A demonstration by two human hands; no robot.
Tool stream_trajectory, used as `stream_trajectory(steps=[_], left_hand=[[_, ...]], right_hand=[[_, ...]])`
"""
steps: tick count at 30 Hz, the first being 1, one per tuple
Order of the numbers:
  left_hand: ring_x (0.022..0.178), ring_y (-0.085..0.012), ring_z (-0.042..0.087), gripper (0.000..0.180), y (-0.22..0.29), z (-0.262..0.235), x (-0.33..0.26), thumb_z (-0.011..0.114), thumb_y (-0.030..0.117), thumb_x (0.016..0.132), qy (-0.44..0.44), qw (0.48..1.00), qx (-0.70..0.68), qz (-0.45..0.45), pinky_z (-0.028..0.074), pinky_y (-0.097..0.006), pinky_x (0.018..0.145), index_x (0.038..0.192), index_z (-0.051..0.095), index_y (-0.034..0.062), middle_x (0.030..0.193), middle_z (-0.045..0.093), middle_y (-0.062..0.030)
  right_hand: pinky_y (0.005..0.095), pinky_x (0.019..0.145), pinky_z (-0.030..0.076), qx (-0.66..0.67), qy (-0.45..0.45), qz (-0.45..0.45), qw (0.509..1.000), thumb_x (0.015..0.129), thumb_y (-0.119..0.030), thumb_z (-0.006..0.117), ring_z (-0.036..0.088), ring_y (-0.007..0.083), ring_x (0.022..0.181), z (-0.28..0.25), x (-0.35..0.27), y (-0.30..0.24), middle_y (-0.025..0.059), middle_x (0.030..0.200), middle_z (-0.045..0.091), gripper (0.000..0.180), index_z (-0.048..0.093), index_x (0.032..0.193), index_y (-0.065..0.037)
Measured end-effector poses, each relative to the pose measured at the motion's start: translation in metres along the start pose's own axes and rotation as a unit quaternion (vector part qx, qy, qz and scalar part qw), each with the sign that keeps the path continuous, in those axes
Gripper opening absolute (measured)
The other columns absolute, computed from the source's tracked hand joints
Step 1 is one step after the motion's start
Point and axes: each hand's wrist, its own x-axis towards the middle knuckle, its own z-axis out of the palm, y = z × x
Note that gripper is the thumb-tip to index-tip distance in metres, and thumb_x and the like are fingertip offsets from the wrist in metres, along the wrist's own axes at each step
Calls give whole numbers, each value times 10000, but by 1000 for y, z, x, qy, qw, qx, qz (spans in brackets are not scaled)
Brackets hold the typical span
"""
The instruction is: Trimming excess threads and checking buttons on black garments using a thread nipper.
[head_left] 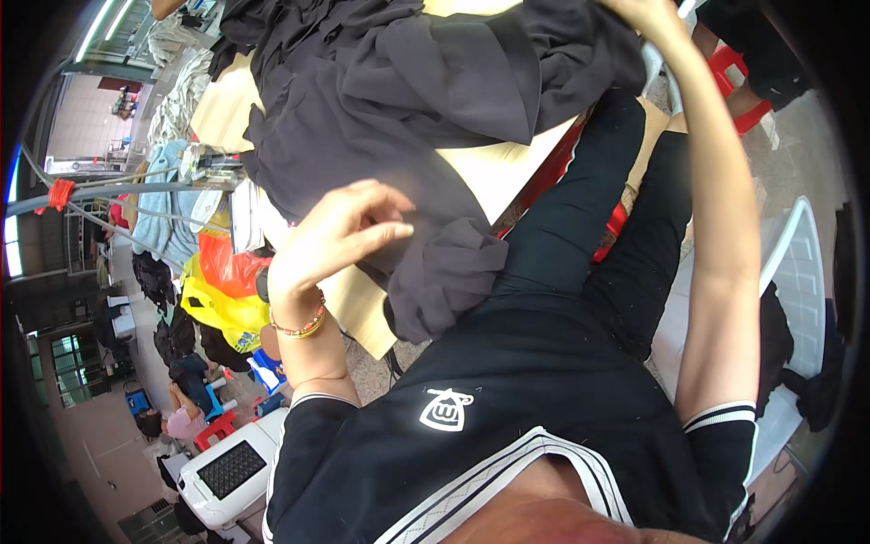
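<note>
A large heap of dark grey fabric (390, 82) covers most of the pale work table (494, 172) and hangs over its near edge. One bunched end of it rests by my lap. My left hand (340, 227) hovers over the hanging part with thumb and fingers apart, holding nothing that I can see. It wears a beaded bracelet at the wrist. My right hand (645, 13) reaches to the far right side of the heap, by the fabric's edge. The upper border of the picture cuts off its fingers, so their grip is hidden.
Left of the table hang a yellow bag (217, 304), a red bag (227, 263) and blue-grey cloth (163, 195). A metal rail (118, 190) crosses there. A white plastic chair (793, 263) stands at my right. Other people (181, 417) sit farther off at the left.
</note>
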Motion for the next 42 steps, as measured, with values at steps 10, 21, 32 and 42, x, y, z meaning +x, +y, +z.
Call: stream_trajectory(steps=[10, 21, 32, 42], left_hand=[[1013, -373, 650, 456, -11, -37, 187, 536, 51, 866, 377, 842, 349, 165, 531, -452, 858, 1316, 560, 123, 1262, 590, -160], [897, -115, 638, 178, -30, -134, 115, 716, 135, 907, 527, 823, -35, 209, 499, -261, 823, 1054, 750, 40, 988, 711, -34], [802, -208, 615, 497, 29, -49, 0, 785, 340, 808, -200, 973, -25, 113, 460, -326, 689, 1150, 706, -11, 920, 671, -118], [1051, -240, 635, 327, 89, 50, 150, 768, 85, 802, 132, 912, 171, 348, 489, -321, 916, 1112, 687, 23, 1073, 638, -119]], right_hand=[[400, 805, 534, 103, -83, -27, 991, 814, -430, 716, 692, 317, 933, 109, -65, 12, 139, 937, 728, 405, 736, 1078, -124], [196, 600, 468, 584, 126, -162, 786, 950, -106, 644, 606, 54, 709, 23, -51, -52, -11, 883, 688, 147, 700, 1024, 8], [229, 913, 457, 556, 60, -18, 829, 952, -32, 642, 614, 91, 1000, -24, -195, 90, 59, 1101, 672, 249, 634, 1192, 31], [165, 612, 367, 482, 20, 148, 864, 946, -136, 682, 520, -1, 718, -1, -241, 108, -50, 890, 666, 198, 685, 1112, -27]])
